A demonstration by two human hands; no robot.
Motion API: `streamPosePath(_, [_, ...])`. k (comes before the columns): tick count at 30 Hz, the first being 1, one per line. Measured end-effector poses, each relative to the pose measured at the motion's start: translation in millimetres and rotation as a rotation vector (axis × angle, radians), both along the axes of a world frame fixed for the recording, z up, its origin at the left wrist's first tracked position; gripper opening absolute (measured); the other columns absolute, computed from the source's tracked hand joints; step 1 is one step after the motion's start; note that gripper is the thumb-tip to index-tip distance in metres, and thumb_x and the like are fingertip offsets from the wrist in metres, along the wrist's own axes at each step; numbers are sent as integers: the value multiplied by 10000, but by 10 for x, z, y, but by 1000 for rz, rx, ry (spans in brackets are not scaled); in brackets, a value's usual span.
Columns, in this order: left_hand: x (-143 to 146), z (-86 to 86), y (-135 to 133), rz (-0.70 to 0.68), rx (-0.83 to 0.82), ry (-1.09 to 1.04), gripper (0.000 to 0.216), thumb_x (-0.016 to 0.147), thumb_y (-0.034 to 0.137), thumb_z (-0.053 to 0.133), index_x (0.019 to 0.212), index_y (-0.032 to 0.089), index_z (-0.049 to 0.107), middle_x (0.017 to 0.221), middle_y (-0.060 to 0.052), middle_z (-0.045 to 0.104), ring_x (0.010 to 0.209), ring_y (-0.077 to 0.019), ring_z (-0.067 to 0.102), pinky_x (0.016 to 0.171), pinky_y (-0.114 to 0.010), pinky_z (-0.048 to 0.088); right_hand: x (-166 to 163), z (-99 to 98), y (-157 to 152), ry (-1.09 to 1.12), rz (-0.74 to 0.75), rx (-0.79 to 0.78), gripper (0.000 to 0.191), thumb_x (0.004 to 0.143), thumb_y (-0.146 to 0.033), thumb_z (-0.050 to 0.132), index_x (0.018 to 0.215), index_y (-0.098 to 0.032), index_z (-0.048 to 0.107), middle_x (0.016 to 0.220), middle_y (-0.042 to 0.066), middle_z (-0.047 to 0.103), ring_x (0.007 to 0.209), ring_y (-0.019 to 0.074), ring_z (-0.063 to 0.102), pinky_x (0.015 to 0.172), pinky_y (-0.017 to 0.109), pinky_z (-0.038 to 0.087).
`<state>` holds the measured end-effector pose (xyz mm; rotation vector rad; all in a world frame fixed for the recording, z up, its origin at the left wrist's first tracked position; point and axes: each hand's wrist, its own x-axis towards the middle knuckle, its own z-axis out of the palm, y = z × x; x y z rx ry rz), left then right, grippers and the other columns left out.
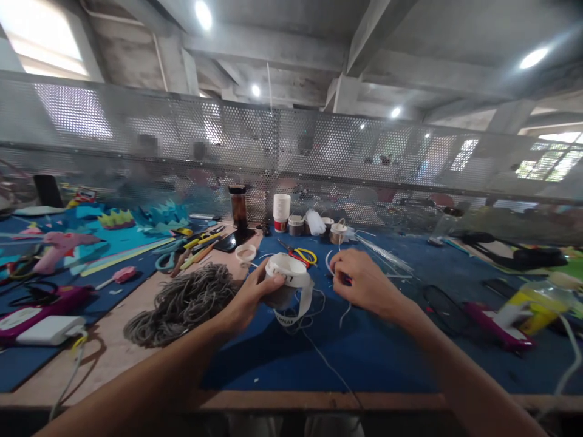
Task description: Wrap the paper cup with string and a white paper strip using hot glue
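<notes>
My left hand [255, 291] is closed round a small paper cup [288, 270]. The cup has a white printed rim and a grey lower part. From its right side a white printed paper strip [291, 318] hangs in a loop. Thin grey cord [325, 358] lies loosely below it on the blue mat. To the right, my right hand [357, 276] is curled with its fingers together. A curved white piece [328, 261] shows at its fingertips, and a pale cord end [346, 315] hangs below. The fingers hide what they grip.
A heap of grey cord [191, 303] lies left of my left hand. Yellow-handled scissors [304, 255], a phone [234, 240], a brown jar [237, 206] and stacked paper cups [282, 209] stand or lie behind. A pink glue gun [64, 249] is far left; a yellow bottle [542, 303] is right.
</notes>
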<state>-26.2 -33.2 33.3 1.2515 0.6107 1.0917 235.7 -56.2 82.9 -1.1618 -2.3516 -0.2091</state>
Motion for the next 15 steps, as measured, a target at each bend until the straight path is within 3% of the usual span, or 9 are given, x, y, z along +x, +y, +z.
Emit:
streamPosePath(2, [-19, 18, -18, -72, 2, 3, 444, 759, 422, 765, 1126, 193, 666, 1018, -71, 702, 884, -219, 625, 749, -283, 477, -15, -66, 7, 58, 85, -169, 144, 824, -121, 615, 703, -192, 580, 842, 18, 639, 823, 173, 586, 778, 325, 455])
streamPosePath(4, [-30, 37, -42, -134, -17, 26, 474, 749, 428, 766, 1148, 193, 664, 1041, -85, 712, 906, -242, 638, 776, -309, 484, -57, -114, 6, 172, 157, -269, 118, 848, -152, 624, 739, -193, 601, 872, 12, 598, 812, 153, 575, 756, 294, 463])
streamPosePath(8, [-20, 57, -85, -185, -59, 55, 561, 744, 451, 761, 1230, 204, 633, 1067, -102, 724, 963, -280, 654, 819, -346, 492, -175, -210, 8, 513, 196, -316, 147, 872, -214, 628, 730, -195, 594, 1015, 43, 595, 954, 177, 592, 888, 345, 467])
streamPosePath(11, [-7, 54, -100, -199, -70, 47, 612, 736, 445, 773, 1274, 205, 607, 1091, -105, 719, 1013, -292, 646, 848, -357, 492, -252, -295, 28, 804, 282, -476, 192, 878, -227, 617, 702, -202, 546, 1119, 66, 654, 1092, 214, 603, 987, 397, 440])
streamPosePath(15, [-2, 42, -89, -162, -52, 52, 552, 749, 438, 769, 1226, 198, 630, 1090, -99, 715, 1024, -287, 637, 846, -340, 490, -268, -327, 65, 1180, 261, -593, 216, 884, -256, 626, 702, -217, 514, 911, 34, 721, 997, 209, 671, 977, 395, 457])
